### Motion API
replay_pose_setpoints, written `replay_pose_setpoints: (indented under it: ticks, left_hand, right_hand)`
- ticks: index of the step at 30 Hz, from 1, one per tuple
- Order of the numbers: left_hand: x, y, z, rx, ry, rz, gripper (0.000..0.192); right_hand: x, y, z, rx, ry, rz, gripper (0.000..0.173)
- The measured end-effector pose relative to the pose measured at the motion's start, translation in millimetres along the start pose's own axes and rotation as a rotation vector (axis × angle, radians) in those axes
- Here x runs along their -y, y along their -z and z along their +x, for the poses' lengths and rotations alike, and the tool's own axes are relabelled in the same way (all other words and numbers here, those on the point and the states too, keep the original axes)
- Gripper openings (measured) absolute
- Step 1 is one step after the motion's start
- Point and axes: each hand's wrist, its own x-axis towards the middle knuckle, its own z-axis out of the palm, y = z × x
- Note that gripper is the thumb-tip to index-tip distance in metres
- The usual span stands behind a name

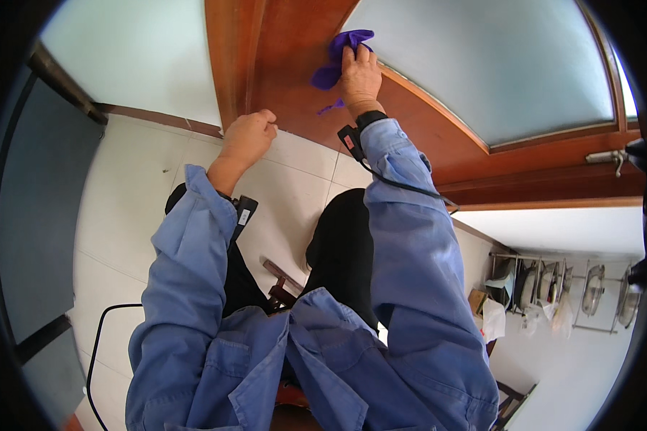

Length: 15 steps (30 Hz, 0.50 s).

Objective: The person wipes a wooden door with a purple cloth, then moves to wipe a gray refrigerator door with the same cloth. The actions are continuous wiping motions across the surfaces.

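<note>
My right hand (361,78) presses a purple cloth (329,75) against a reddish-brown wooden door (296,64). It is at the corner where the wood meets a frosted glass panel (480,70). Loose ends of the cloth hang to the left of the fingers and below them. My left hand (248,139) is loosely curled near the wooden door frame (232,59), above the tiled floor, and no object shows in it. Its fingertips are partly turned from view. Each wrist wears a black strap with a small black device.
A metal door handle (606,157) juts out at the right. Dark grey cabinet (46,204) stands at the left. Wall rack (574,325) at lower right holds pans and bags. A black cable (91,355) loops beside my left arm. Pale tiles (118,215) cover the floor.
</note>
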Motion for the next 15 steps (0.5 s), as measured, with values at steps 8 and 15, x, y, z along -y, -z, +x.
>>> replay_pose_setpoints:
  ticks: [8,15]
  left_hand:
    - [5,16,-5,-0.027,0.008,-0.031,0.024]
    - [8,21,-5,-0.084,-0.037,-0.028,0.023]
  right_hand:
    - [-121,17,-70,0.020,-0.078,-0.188,0.036]
    - [-180,53,-96,0.232,-0.605,-0.137,0.034]
